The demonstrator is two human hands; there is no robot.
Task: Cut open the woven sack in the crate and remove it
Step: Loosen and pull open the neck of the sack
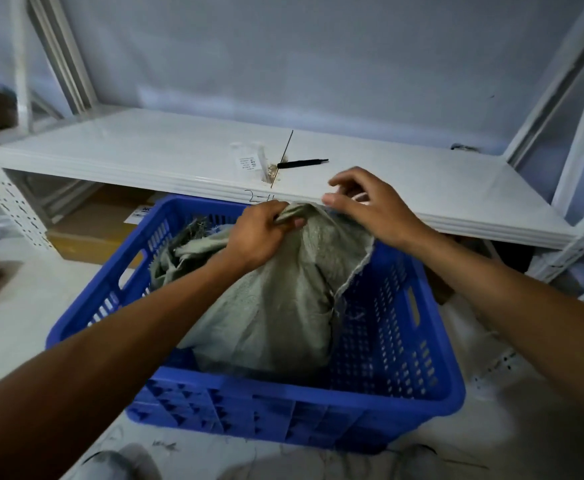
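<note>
A grey-green woven sack [276, 306] stands bunched inside a blue perforated plastic crate [387, 358] on the floor. Its top is pulled up toward the far rim, and a frayed cut edge runs down its right side. My left hand [259, 233] is closed around a fold at the sack's top. My right hand [370, 206] hovers just right of that fold, fingers spread, thumb near the sack's upper edge; whether it touches the sack is unclear. More crumpled sack fabric lies in the crate's far left corner.
A white metal shelf [145, 157] runs just behind the crate, its front edge right over the far rim. On it lie a black-handled tool [302, 163], a thin stick and a small labelled clear packet [249, 162]. Cardboard boxes [103, 223] sit under the shelf at left. White shelf uprights stand on both sides.
</note>
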